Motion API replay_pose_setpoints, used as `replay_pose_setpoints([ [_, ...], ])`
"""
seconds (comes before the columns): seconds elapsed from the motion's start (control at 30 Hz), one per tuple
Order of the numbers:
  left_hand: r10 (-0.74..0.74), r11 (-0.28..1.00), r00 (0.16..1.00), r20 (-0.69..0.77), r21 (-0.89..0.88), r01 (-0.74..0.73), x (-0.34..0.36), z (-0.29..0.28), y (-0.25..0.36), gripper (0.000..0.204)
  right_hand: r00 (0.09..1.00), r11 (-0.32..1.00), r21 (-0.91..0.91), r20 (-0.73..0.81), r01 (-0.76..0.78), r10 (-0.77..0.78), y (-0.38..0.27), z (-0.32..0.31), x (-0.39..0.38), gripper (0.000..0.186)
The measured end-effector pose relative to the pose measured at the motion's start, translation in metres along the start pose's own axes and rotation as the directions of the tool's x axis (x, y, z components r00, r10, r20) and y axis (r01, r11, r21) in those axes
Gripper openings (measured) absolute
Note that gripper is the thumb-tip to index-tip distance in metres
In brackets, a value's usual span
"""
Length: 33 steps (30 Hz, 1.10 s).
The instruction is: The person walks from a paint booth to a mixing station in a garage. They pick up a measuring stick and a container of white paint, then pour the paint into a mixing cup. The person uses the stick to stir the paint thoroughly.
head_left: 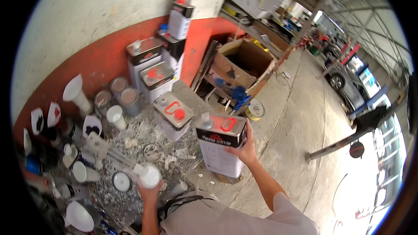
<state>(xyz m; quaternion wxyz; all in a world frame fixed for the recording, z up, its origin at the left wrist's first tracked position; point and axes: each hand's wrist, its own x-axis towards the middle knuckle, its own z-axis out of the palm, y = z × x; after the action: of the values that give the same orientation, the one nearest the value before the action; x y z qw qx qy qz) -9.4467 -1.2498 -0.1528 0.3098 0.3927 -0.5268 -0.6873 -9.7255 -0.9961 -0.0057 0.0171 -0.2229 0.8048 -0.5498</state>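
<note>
My left hand (pixel 151 191) is wrapped round a cup (pixel 150 177) with white contents, held low over the cluttered bench. A long translucent strip (pixel 115 156) reaches from the bench clutter to the cup's rim; whether it touches is unclear. My right hand (pixel 244 149) grips the side of a rectangular metal can (pixel 220 154), white with a black band and red handle. The can tilts slightly at the bench's right edge. Beside it stands a similar can (pixel 173 115) with a red cap. A round white-topped tin (pixel 121 181) sits left of the cup.
More rectangular cans (pixel 156 76) stand against the red and white wall. Round paint tins (pixel 129 100), white cups (pixel 85 172) and paper funnels (pixel 75 89) crowd the left side. A cardboard box (pixel 237 63) and a yellow tin (pixel 254 109) are beyond the bench. Cars (pixel 348 82) stand farther right.
</note>
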Motion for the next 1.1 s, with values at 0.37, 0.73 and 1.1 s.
replay_pose_setpoints([
  [0.37, 0.044, 0.997, 0.993, 0.108, 0.063, -0.051, -0.011, -0.024, 0.016, 0.095, 0.738, 0.953, -0.211, -0.604, 0.217, -0.301, 0.076, 0.073, 0.093, 0.125],
  [0.73, 0.188, 0.965, 0.978, 0.088, 0.17, -0.2, -0.028, -0.024, 0.056, 0.086, 0.807, 0.951, -0.272, -0.522, 0.15, -0.276, 0.07, 0.107, 0.041, 0.097],
  [1.1, 0.086, 0.993, 0.893, 0.442, 0.039, -0.115, -0.01, -0.015, 0.079, 0.077, 0.656, 0.93, 0.329, 0.669, 0.161, -0.35, -0.148, 0.183, 0.004, 0.043],
])
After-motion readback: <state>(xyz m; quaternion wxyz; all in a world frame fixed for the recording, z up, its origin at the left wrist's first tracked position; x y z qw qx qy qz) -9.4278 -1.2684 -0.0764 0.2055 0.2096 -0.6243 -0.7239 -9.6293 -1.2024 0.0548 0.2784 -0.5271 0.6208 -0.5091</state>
